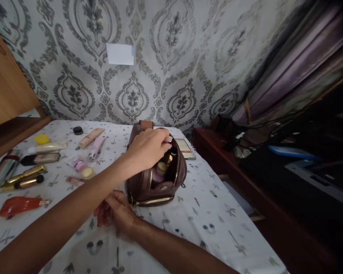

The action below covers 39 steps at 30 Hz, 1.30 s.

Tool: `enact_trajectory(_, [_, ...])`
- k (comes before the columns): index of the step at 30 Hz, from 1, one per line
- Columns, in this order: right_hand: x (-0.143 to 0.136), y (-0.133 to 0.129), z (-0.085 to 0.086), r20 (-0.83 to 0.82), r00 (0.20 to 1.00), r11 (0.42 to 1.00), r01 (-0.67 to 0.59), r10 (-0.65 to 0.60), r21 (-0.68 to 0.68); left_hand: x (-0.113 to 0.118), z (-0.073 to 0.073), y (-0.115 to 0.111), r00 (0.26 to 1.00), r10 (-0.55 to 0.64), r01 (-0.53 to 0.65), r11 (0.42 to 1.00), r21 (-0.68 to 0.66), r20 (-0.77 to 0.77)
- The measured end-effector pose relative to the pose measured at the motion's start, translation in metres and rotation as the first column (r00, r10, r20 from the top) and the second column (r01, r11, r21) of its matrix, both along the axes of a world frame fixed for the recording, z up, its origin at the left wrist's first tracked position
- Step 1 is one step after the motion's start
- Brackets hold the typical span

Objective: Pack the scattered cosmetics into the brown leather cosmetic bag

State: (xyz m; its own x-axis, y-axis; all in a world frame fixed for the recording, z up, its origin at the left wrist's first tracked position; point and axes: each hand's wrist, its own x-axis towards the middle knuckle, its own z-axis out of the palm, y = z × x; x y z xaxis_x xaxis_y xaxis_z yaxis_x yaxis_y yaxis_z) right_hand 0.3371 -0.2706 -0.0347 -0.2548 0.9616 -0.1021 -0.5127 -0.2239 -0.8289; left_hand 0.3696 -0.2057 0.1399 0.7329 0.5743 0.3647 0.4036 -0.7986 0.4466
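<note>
A brown leather bag [140, 190] with a gold zipper stands open on the patterned white cloth, several small containers inside. My left hand [150, 148] is over its opening, fingers curled; a small pale, shiny spot shows at the fingertips, too little to name. Below my left forearm, my right hand [117, 211] is near the bag's lower left side, its fingers drawn together; what they hold, if anything, is hidden. A thin pink tube [73, 180] lies left of it, partly behind the forearm.
Around the left lie a red bottle [21, 206], gold tubes [25, 174], a dark-capped beige bottle [44, 158], a yellow item [42, 139], a black jar [77, 130] and a pink tube [96, 148]. A flat box [184, 147] is behind the bag.
</note>
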Motion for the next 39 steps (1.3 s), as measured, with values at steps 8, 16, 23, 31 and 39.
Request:
enact_trajectory(8, [-0.001,0.002,-0.006,-0.035,0.999,1.000,0.005,-0.004,0.022,-0.072,-0.020,0.009,0.949,0.146,-0.162,0.986,0.033,0.279])
enact_trajectory(16, [0.000,0.002,-0.004,-0.023,1.000,1.000,0.008,-0.008,0.013,-0.160,-0.098,0.058,0.826,0.440,-0.393,0.898,-0.198,0.352])
enact_trajectory(23, [0.000,0.001,0.001,-0.020,1.000,1.000,0.024,-0.024,0.000,-0.211,-0.141,0.074,0.709,0.627,-0.638,0.766,-0.086,0.322])
enact_trajectory(31, [-0.002,0.000,0.010,-0.002,0.999,0.999,0.041,-0.041,-0.025,-0.199,-0.142,0.059,0.765,0.644,-0.635,0.752,0.175,0.011])
enact_trajectory(39, [-0.002,0.000,0.012,0.019,0.999,0.999,0.042,-0.042,-0.011,-0.209,-0.146,0.066,0.746,0.665,-0.654,0.737,0.168,-0.014])
